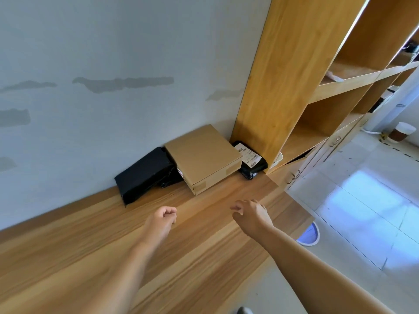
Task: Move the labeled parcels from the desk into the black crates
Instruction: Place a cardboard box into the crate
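Two bare forearms reach over a light wooden desk (pixel 95 241) toward three parcels bunched at its far edge, against the pale wall. The landmark is a flat brown cardboard box (pixel 204 158), tilted, one side propped on a black plastic mailer bag (pixel 142 175) lying to its left. To the box's right, touching the tall wooden shelf unit (pixel 281 71), sits a second black bag with a white printed label (pixel 249 158). The left hand (pixel 162 220) hovers short of the box, fingers curled into a loose fist, holding nothing — the right hand (pixel 251 215) beside it hangs with fingers relaxed and slightly spread, also empty.
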`<state>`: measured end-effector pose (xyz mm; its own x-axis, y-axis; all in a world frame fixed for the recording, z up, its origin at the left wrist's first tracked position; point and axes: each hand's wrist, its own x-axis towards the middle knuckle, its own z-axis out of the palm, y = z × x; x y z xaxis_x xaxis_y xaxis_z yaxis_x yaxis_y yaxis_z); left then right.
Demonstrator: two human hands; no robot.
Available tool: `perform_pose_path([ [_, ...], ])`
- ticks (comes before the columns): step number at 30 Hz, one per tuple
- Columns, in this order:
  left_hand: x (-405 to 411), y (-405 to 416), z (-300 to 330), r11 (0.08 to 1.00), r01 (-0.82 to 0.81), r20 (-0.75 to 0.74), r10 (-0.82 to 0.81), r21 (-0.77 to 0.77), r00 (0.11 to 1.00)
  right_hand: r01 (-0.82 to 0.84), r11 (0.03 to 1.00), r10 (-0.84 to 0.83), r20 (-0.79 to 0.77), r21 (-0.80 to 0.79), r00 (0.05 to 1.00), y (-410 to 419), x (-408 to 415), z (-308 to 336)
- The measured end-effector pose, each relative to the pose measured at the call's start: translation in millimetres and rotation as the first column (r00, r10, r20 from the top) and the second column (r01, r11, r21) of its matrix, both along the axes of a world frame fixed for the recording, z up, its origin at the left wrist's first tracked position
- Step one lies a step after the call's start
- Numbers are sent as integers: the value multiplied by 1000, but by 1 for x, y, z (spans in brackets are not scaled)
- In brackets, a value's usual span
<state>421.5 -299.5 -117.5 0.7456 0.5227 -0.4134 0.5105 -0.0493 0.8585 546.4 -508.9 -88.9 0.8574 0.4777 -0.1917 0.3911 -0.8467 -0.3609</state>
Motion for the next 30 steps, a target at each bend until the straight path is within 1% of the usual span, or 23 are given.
perform_pose_path([
  [2,15,3,-3,998,-47,-13,47,37,999,-22,999,21,11,26,1000,9,32,-1],
  [7,61,-2,-14,989,-97,-85,107,112,991,14,981,-9,-28,193,1000,22,113,-4],
  [9,84,-6,-17,987,-126,-127,138,95,982,9,979,-4,-25,204,1000,25,147,-8],
  [11,109,-10,-19,981,-183,-166,191,61,968,-13,979,15,-8,205,1000,28,179,-13],
  [13,132,-14,-22,968,-244,-209,251,60,945,-37,977,38,-4,211,999,33,210,-18],
  [16,160,-16,-29,955,-281,-253,296,96,921,-67,978,79,-53,197,995,44,249,-22],
  [19,180,-16,-30,950,-289,-259,311,117,914,-105,981,126,-124,165,984,57,276,-26],
  [22,195,-16,-27,947,-313,-273,320,69,907,-78,984,110,-203,159,973,68,291,-29],
  [24,204,-18,-28,933,-361,-282,342,-14,896,-66,985,107,-270,157,957,72,296,-33],
  [27,209,-18,-31,882,-450,-261,406,-141,876,-45,984,103,-345,171,933,74,297,-37],
  [30,209,-26,-25,881,-454,-226,419,-134,879,52,981,29,-404,187,914,67,299,-34],
])
